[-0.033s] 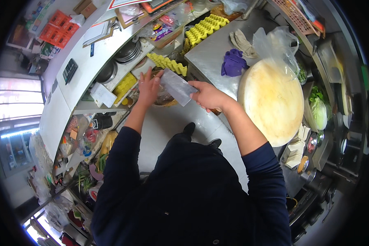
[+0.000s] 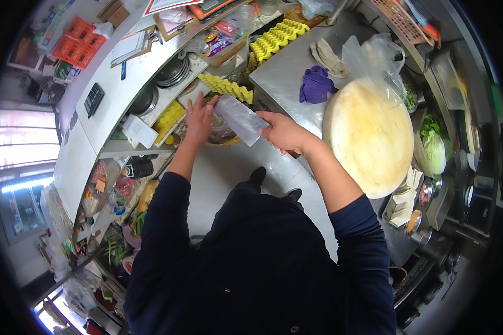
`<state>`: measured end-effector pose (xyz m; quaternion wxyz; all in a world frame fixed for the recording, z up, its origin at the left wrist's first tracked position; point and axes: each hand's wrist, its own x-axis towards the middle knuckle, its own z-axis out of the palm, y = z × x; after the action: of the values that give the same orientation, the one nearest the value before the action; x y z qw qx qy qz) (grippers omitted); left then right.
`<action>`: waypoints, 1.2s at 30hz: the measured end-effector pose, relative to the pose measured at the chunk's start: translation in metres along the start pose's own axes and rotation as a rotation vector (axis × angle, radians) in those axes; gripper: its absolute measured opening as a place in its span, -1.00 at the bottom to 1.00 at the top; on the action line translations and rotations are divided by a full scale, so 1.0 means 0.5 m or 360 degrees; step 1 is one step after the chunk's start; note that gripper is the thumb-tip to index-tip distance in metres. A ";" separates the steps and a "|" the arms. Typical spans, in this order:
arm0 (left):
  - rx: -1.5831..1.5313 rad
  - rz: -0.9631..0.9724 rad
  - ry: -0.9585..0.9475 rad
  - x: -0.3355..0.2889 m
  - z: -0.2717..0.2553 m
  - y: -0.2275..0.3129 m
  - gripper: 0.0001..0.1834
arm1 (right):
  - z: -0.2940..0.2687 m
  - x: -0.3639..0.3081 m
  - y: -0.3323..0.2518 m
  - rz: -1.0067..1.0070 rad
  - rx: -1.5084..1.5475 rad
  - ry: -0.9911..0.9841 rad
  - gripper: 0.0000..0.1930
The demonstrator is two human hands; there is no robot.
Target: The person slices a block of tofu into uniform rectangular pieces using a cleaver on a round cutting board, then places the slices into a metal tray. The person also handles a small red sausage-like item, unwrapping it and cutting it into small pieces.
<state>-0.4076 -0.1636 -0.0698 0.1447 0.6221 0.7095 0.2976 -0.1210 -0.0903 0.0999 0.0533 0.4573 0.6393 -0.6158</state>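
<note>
My right hand (image 2: 284, 134) is closed around the handle of a cleaver (image 2: 241, 119), whose broad grey blade points up and to the left. The end of the handle shows below my palm. My left hand (image 2: 198, 121), with a ring on one finger, is raised beside the far end of the blade. Its fingers are stretched and spread; whether a fingertip touches the blade I cannot tell. Under the cleaver, partly hidden, is a round basket (image 2: 229, 143) with what looks like clear plastic in it.
A thick round chopping board (image 2: 369, 139) rests on the steel counter (image 2: 285, 72) at right, near a purple cloth (image 2: 317, 85) and pale gloves (image 2: 328, 57). Yellow egg trays (image 2: 279, 39) stand at the back. Stacked pans (image 2: 172, 72) fill a left shelf. Cabbage (image 2: 433, 148) lies far right.
</note>
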 end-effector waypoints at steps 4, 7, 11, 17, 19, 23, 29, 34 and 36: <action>-0.0384 -0.0177 0.0010 0.017 0.000 -0.058 -0.41 | -0.015 -0.054 0.089 -0.0062 0.0141 0.0161 -0.37; -0.0821 -0.0532 0.0012 0.019 -0.008 -0.082 -0.44 | -0.042 -0.148 0.205 -0.0010 0.0461 0.0394 -0.37; -0.0718 -0.0831 -0.0057 0.021 -0.026 -0.107 -0.42 | -0.082 -0.310 0.409 0.0008 0.0797 0.1292 -0.37; -0.0488 -0.0898 -0.0151 0.016 -0.041 -0.100 -0.39 | -0.206 -0.480 0.734 0.0552 0.0427 0.2299 -0.36; -0.0411 -0.0869 -0.0160 0.009 -0.050 -0.093 -0.38 | -0.246 -0.455 0.786 0.0474 -0.0420 0.2571 -0.35; -0.0309 -0.0858 -0.0192 -0.009 -0.079 -0.102 -0.34 | -0.294 -0.409 0.750 0.0618 -0.0383 0.2399 -0.33; -0.0507 -0.1054 -0.0097 -0.022 -0.060 -0.110 -0.30 | -0.239 -0.279 0.561 0.0334 -0.0305 0.1796 -0.34; -0.0316 -0.0925 -0.0205 -0.012 -0.040 -0.080 -0.29 | -0.268 -0.377 0.618 0.0208 -0.0223 0.1542 -0.37; -0.0286 -0.0889 -0.0212 -0.013 -0.045 -0.072 -0.29 | -0.309 -0.408 0.662 0.0280 -0.0288 0.1940 -0.37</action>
<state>-0.4481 -0.1771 -0.0751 0.3217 0.4057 0.8129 0.2665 0.2881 -0.1256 0.0206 -0.2322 0.7713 0.5644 -0.1806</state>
